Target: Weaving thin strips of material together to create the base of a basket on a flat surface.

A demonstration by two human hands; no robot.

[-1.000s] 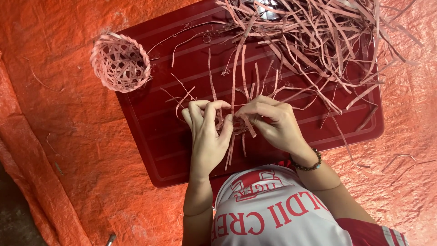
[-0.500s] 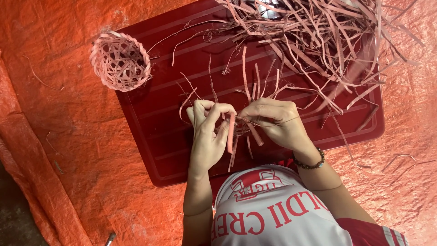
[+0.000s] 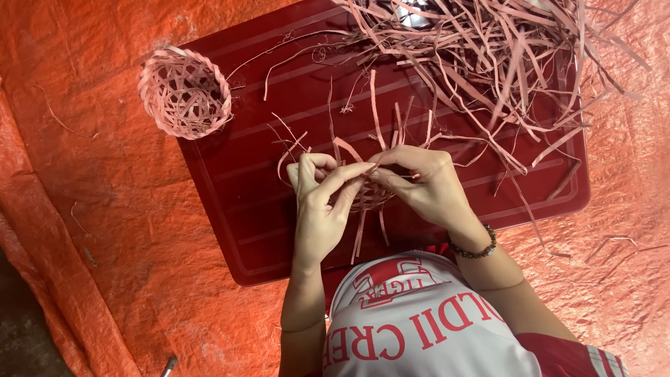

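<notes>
Hands met over the middle of the dark red tray (image 3: 251, 209). Left hand (image 3: 322, 202) came up from the bottom edge, wrist straight, fingers bent and pinched on thin pink strips. Right hand (image 3: 426, 185) came in from the right side, wrist bent inward, with a brown bead bracelet (image 3: 474, 248) around it. Thumb and first fingers of both hands touched tip to tip, closed tight on the strips.

Small woven piece (image 3: 370, 199) sat under and between the fingers, mostly covered by them. Hard to tell its shape; maybe a round start of a basket. Loose ends (image 3: 373, 105) stuck out past the fingertips, up toward the far side of the tray, and a few hung down toward the white and red shirt (image 3: 419, 328). Palms turned down, so not seen. Both forearms cut off at the bottom edge.

Finished little pink basket (image 3: 185, 91) stood at the top left corner of the tray, well apart from the hands, partly on the orange sheet (image 3: 84, 174). Big messy pile of pink strips (image 3: 502, 63) lay across the top right of the tray, spilling over its edge, cut off at the top. Something dark and shiny peeked out under the pile, too hidden to name.
</notes>
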